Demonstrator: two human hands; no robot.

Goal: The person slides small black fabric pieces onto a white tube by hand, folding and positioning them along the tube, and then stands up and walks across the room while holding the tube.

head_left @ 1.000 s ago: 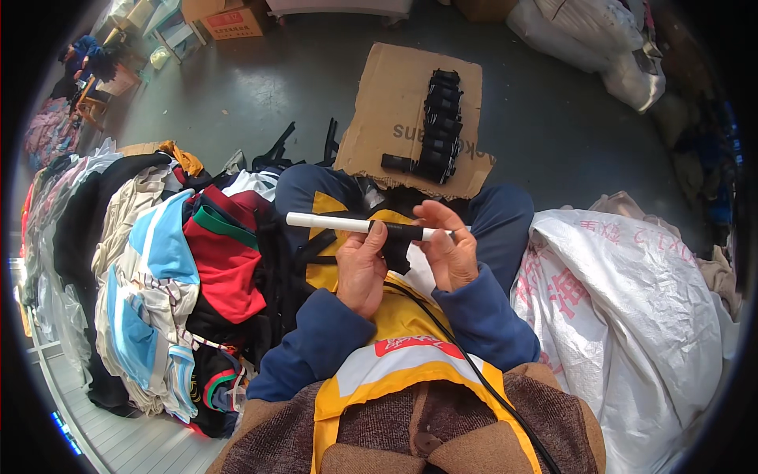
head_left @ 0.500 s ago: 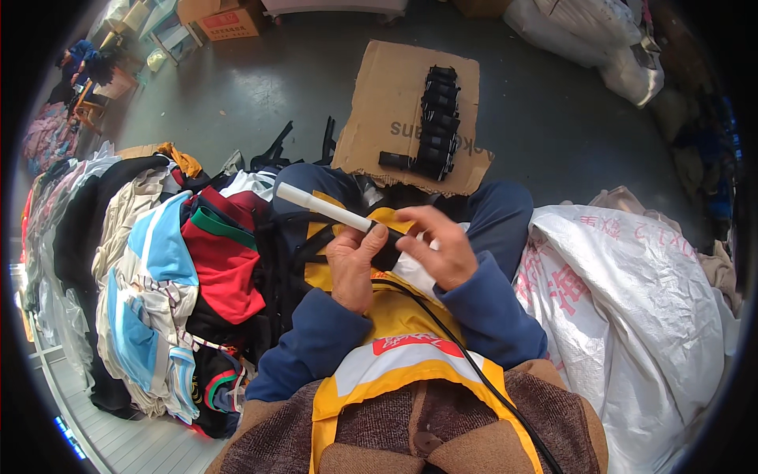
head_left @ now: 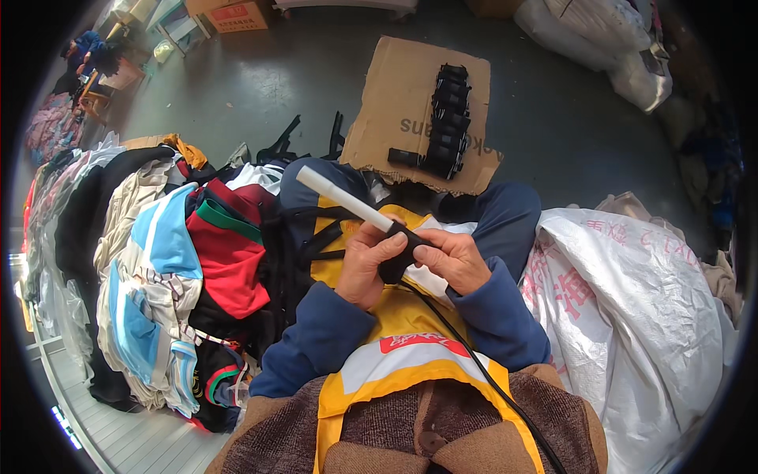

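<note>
In front of my lap I hold a white tube (head_left: 345,199) slanting up to the left. Its lower end meets a black fabric piece (head_left: 397,251), which hides how far the tube goes in. My left hand (head_left: 369,262) is closed around the fabric and the tube's lower end. At the other side, my right hand (head_left: 455,257) pinches the same fabric between thumb and fingers. Black straps (head_left: 325,237) lie across my knee, left of my hands. Beyond my feet, a row of small black fabric bundles (head_left: 450,118) rests on a cardboard sheet (head_left: 395,79).
A heap of garments (head_left: 229,261), red, light blue and black, is piled at my left. To my right sits a large white woven sack (head_left: 632,316). A black cable (head_left: 466,347) runs over my yellow apron (head_left: 395,316). Cardboard boxes (head_left: 239,16) stand farther off.
My right hand has closed in and now pinches the black fabric beside my left hand. The white tube has tilted more steeply. The whole view has shifted slightly.
</note>
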